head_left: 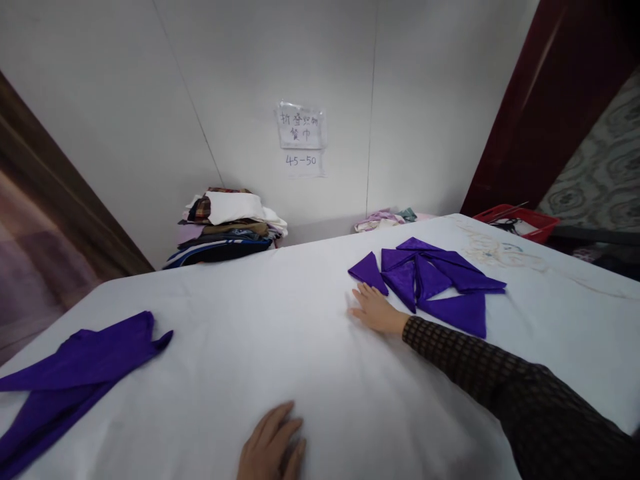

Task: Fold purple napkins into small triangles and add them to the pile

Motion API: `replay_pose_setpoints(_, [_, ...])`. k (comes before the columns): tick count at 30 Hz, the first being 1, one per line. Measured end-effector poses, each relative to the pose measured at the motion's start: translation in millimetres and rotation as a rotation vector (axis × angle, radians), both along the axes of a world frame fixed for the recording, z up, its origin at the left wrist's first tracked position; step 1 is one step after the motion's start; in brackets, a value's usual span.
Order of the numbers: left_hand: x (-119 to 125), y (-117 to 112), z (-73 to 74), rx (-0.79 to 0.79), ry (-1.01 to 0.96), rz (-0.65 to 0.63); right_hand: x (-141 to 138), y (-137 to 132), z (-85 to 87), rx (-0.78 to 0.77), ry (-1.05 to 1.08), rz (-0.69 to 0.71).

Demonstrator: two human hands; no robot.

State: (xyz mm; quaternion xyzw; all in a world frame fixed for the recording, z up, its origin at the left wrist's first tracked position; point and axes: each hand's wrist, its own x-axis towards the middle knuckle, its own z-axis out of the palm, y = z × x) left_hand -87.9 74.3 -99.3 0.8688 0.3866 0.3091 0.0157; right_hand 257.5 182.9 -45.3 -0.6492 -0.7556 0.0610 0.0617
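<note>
My right hand (375, 309) reaches over the table with its fingers spread. Its fingertips are at the lower edge of a small folded purple napkin (369, 270), and I cannot tell whether they press on it. Beside that napkin, several more purple napkins (433, 280) folded into triangles lie in a loose, partly overlapping group. My left hand (273, 445) rests low in the view near the table's front, fingers slightly bent and apart, with nothing seen in it. Off to the left lies a loose heap of unfolded purple cloth (95, 360).
A white cloth covers the table (240, 333). Behind its far edge are a stack of folded clothes (227, 223), a smaller fabric pile (383, 220) and a red basket (537, 227). A handwritten paper sign (301, 130) hangs on the wall. A brown curtain (65, 193) hangs at left.
</note>
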Motion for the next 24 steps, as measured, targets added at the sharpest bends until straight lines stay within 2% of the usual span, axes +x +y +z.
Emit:
replay_pose_setpoints(4, [5, -3, 14.7, -0.039, 0.045, 0.032, 2, -53, -6.3, -0.020, 0.047, 0.036])
replay_pose_setpoints(7, [13, -7, 21.3, -0.069, 0.021, 0.073, 14, -61, 0.1, 0.025, 0.026, -0.010])
replay_pose_setpoints(9, [16, -8, 23.6, -0.081, 0.002, 0.076, 22, -51, 6.9, 0.061, -0.012, -0.063])
replay_pose_setpoints(14, [16, -6, 25.0, -0.085, -0.052, 0.065, 33, -7, 17.8, 0.074, -0.112, -0.129])
replay_pose_setpoints(24, [10, -1, 17.1, -0.023, -0.018, 0.061, 28, 67, 17.3, -0.021, -0.146, -0.087])
